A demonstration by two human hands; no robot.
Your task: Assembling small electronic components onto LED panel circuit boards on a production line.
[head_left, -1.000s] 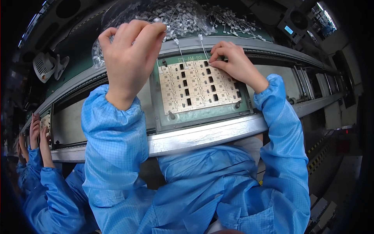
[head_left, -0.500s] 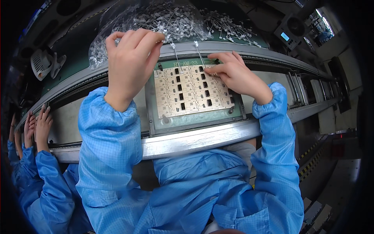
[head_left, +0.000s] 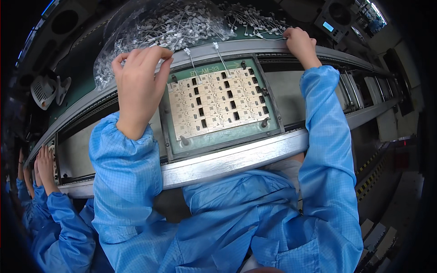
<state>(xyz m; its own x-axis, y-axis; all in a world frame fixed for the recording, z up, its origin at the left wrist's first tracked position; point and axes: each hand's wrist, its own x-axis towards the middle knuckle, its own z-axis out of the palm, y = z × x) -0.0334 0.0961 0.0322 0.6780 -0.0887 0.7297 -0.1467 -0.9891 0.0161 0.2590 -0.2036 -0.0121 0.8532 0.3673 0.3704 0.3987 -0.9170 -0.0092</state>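
A cream panel of circuit boards (head_left: 214, 100) with black components lies in a green fixture (head_left: 223, 139) with a dark frame. Two white connector cables, a left one (head_left: 192, 63) and a right one (head_left: 221, 57), reach from its far row toward the far rail. My left hand (head_left: 141, 86) hovers left of the panel's far corner, fingers curled and pinched; what they hold, if anything, is hidden. Out beyond the far rail, my right hand (head_left: 301, 45) is closed at the edge of the loose cables, with a thin wire (head_left: 275, 38) running to its fingertips.
A clear plastic bag (head_left: 159, 27) heaped with white connector cables lies beyond the far rail (head_left: 255, 45); more loose cables (head_left: 255, 20) spread to its right. A metal near rail (head_left: 232, 159) runs before me. Co-workers' hands (head_left: 44, 166) are at far left.
My right hand has left the panel and moved up and right to the loose cables. My left hand stays near the panel's far left corner, still pinched. The view has shifted slightly.
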